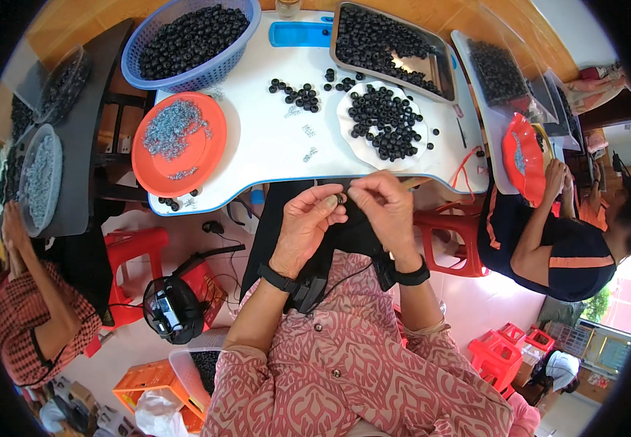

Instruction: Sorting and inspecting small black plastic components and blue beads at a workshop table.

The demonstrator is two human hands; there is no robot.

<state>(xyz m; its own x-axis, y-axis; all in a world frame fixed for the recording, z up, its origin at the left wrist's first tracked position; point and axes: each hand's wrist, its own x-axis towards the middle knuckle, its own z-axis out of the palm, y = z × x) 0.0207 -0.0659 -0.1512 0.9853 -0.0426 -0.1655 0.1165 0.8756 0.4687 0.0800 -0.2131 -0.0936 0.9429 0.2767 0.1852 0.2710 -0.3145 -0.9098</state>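
Note:
My left hand is closed in a pinch in front of the table edge, with a small black round piece between thumb and fingers. Close beside it, my right hand is also pinched, its fingertips almost at the black piece; whatever they hold is too small to make out. Just beyond my hands, a white scalloped plate bears many similar black round pieces. A red-orange plate at the left carries a heap of small silvery parts. Loose black pieces and little groups of silvery parts lie between the plates.
On the white table stand a blue basket and a metal tray, both with black pieces. A blue tray lies at the back. People sit at tables left and right. Red stools and an orange crate stand around me.

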